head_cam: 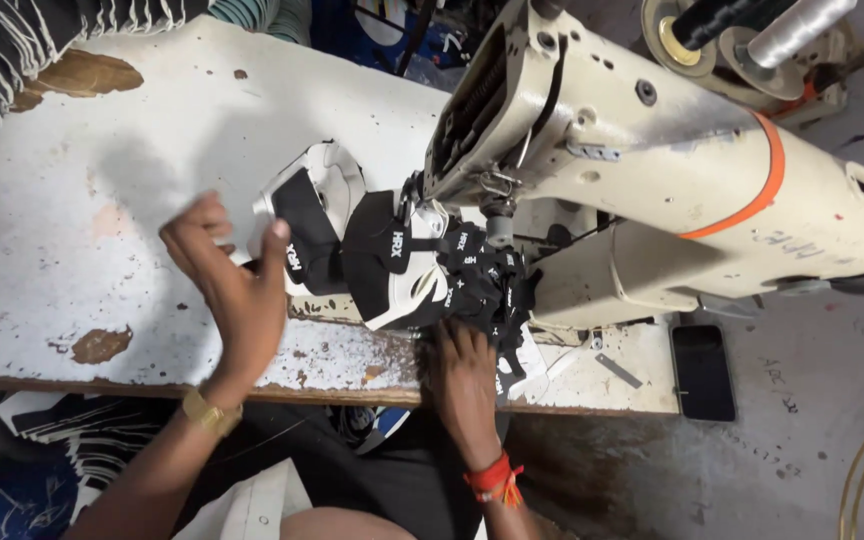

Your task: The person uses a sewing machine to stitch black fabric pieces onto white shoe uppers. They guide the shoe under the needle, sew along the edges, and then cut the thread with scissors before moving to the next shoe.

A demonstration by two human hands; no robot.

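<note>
Black-and-white stitched shoe upper pieces, chained in a row (392, 260), lying on worn white-painted wooden worktable (102, 180) w/ chipped paint, near its front edge, just left of the needle area. Long axis of the chain running roughly left-right, slightly down toward the right; left end curled up toward table centre, right end bunched under the head of the cream-coloured industrial sewing machine w/ orange band (652, 150).

Left hand (232, 275) raised over table, a bit blurred, fingers spread and loosely curved, thumb up beside the leftmost black piece; seems to touch or pinch that piece's edge, but can't tell for sure if gripping. Gold-coloured wristwatch (210, 412) on that wrist.

Right hand (464, 375) at table front edge, palm down, fingers pressed flat on the black bunched pieces right below the needle; holding them down rather than clenched round them. Red-orange thread wristband (495, 478) on that wrist.

Black phone (703, 372) flat on grey machine base, near right front corner of table. Thread cones (752, 30) at top right, behind machine arm.
</note>
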